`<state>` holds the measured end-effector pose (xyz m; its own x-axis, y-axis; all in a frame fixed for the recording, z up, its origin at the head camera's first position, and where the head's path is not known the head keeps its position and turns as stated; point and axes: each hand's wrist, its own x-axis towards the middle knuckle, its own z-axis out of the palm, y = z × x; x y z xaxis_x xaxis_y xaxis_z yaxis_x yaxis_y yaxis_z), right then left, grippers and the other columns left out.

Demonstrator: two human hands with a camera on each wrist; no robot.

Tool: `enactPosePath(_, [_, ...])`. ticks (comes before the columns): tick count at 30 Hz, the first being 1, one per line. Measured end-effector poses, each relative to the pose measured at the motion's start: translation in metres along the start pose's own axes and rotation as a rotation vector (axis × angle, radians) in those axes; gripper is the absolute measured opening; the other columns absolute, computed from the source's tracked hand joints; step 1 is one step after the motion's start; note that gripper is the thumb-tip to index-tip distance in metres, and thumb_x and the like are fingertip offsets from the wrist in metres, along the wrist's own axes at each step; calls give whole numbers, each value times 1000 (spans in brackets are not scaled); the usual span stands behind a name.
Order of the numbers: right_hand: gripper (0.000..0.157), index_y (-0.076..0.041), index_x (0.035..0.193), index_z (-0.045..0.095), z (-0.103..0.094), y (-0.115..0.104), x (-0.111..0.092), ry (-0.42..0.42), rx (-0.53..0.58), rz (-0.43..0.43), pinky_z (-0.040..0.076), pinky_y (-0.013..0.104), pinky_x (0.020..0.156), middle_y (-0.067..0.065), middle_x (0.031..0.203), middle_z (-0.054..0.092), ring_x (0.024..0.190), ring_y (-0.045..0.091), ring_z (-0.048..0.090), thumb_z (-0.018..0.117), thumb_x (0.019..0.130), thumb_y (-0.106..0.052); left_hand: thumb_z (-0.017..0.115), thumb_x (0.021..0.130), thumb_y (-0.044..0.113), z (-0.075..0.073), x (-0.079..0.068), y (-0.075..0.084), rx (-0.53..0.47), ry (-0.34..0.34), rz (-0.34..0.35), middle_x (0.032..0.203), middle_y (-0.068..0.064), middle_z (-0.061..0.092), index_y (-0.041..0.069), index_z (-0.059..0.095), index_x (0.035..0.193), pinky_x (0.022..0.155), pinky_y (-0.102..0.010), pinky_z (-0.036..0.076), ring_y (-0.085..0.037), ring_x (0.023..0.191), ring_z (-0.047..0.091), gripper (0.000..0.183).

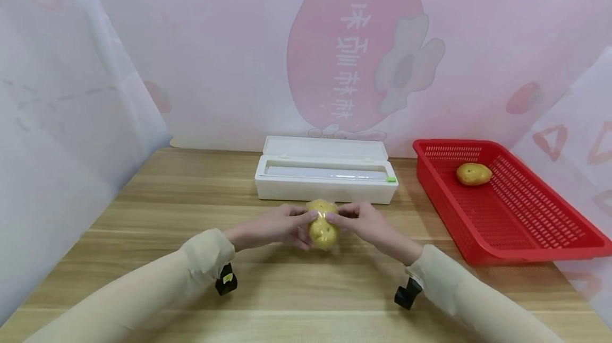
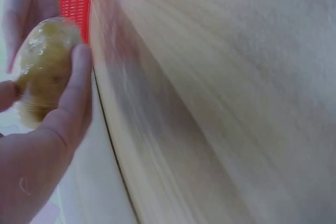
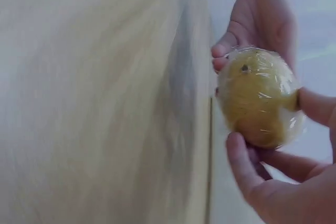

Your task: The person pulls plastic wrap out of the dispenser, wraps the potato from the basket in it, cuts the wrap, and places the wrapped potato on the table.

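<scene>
Before a pale pink printed backdrop (image 1: 215, 67), on the wood-grained desk (image 1: 181, 199), one yellow oval potato (image 1: 323, 234) in clear plastic film (image 3: 273, 80) is between the left hand (image 1: 279, 223) and the right hand (image 1: 370, 222). Both pinch it from opposite sides, neither clearly nearer. In the head view, its long axis points toward the white rectangular box (image 1: 325, 192); its tilt I cannot tell.
</scene>
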<state>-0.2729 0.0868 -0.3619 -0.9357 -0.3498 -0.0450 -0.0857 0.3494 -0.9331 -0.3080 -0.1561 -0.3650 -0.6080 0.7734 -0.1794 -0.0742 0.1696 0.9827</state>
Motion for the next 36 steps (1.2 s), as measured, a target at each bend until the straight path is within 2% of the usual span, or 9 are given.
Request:
enactPosePath(3, [42, 3, 116, 69, 4, 3, 1, -28, 94, 123, 52, 44, 87, 9, 102, 71, 91, 20, 66, 70, 93, -33, 46, 106, 29, 3, 2, -4, -31, -4, -63, 99, -24, 67, -9, 57, 121, 82, -42, 55, -36, 92, 67, 42])
enactPosePath(6, [40, 6, 111, 70, 7, 9, 4, -20, 105, 186, 55, 40, 82, 11, 96, 71, 84, 22, 68, 72, 92, -30, 50, 105, 25, 7, 4, -7, 38, 79, -89, 92, -23, 67, -10, 61, 109, 76, -40, 57, -33, 83, 69, 38])
enactPosePath(9, [44, 3, 107, 71, 8, 15, 6, 38, -34, 167, 57, 36, 72, 7, 89, 70, 78, 20, 67, 73, 90, -37, 59, 101, 25, 10, 7, -9, 239, 239, -35, 91, -18, 67, -9, 62, 109, 72, -39, 58, -28, 79, 69, 35])
enactPosePath(13, [53, 1, 117, 67, 7, 14, 6, 134, -272, 45, 54, 33, 72, 3, 92, 68, 82, 17, 64, 73, 88, -43, 67, 94, 35, 13, 11, -6, 620, 385, 93, 112, -16, 64, -6, 57, 125, 77, -38, 55, -23, 87, 66, 52])
enactPosePath(15, [55, 0, 122, 65, 5, 12, 6, 159, -348, -20, 53, 33, 74, 3, 97, 67, 86, 16, 62, 74, 87, -42, 73, 88, 42, 14, 12, -4, 743, 377, 151, 119, -14, 62, -3, 56, 130, 77, -35, 53, -20, 88, 65, 63])
enactPosePath(21, [42, -2, 122, 67, 1, 8, 6, 86, -351, -137, 55, 35, 79, 8, 113, 67, 98, 23, 63, 73, 91, -29, 90, 69, 42, 16, 18, -1, 790, 238, 252, 111, -9, 62, 1, 60, 124, 70, -29, 54, -12, 78, 66, 75])
enactPosePath(25, [40, 2, 124, 65, 1, 6, 5, 32, -362, -183, 54, 32, 82, 11, 119, 66, 108, 25, 61, 70, 94, -24, 95, 62, 31, 13, 20, 0, 778, 182, 265, 106, -4, 64, 2, 61, 122, 71, -29, 55, -14, 78, 67, 74])
enactPosePath(29, [44, 1, 125, 65, -1, 5, 3, -16, -341, -188, 55, 31, 81, 11, 123, 65, 108, 25, 63, 74, 90, -24, 96, 61, 24, 11, 21, 0, 739, 138, 258, 98, 1, 66, 6, 64, 114, 66, -25, 55, -14, 75, 68, 64])
enactPosePath(36, [63, -3, 131, 63, -7, 7, -2, -109, -357, -207, 53, 39, 88, 9, 130, 61, 109, 22, 62, 85, 78, -30, 97, 59, 26, 10, 16, -3, 735, 176, 243, 114, -10, 67, -4, 60, 128, 66, -23, 54, -13, 76, 67, 84])
